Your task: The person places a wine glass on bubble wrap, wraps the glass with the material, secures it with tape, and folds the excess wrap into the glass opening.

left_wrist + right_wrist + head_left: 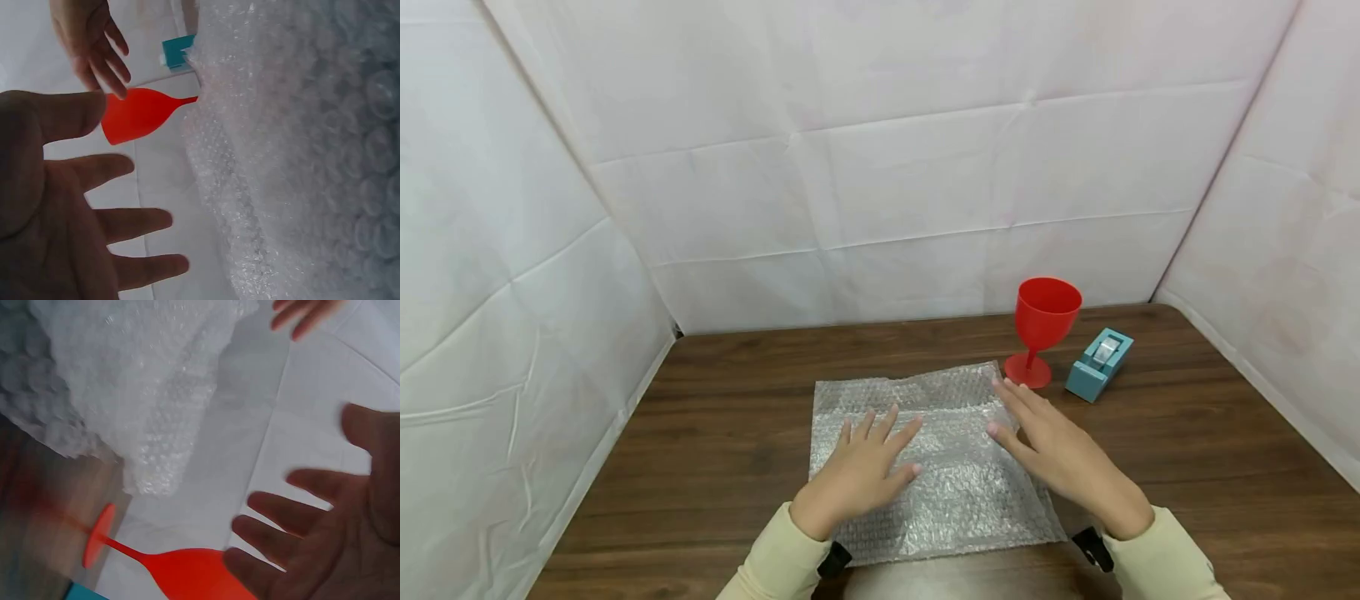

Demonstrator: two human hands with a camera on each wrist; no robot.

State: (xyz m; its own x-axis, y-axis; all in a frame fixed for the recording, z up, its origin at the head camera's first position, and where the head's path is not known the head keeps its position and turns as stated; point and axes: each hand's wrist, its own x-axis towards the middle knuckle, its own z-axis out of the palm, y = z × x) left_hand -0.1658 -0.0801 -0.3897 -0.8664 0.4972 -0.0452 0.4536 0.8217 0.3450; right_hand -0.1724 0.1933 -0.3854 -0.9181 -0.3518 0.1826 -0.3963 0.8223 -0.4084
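Observation:
A sheet of bubble wrap (955,500) lies flat on the wooden table. Over its left part hovers my left hand (859,477), palm down with fingers spread and nothing held. My right hand (1063,454) is above the sheet's right edge, fingers extended and also holding nothing. Just beyond its fingertips a red plastic goblet (1047,315) stands upright at the sheet's far right corner. The left wrist view shows the spread fingers apart from the bubble wrap (294,150). In the right wrist view the goblet (200,572) is near the right fingers, which partly overlap it.
A teal tape dispenser (1099,365) with a roll of clear tape sits right of the goblet. The dark wooden table (722,467) is bordered by white cloth walls (887,192) at the back and both sides.

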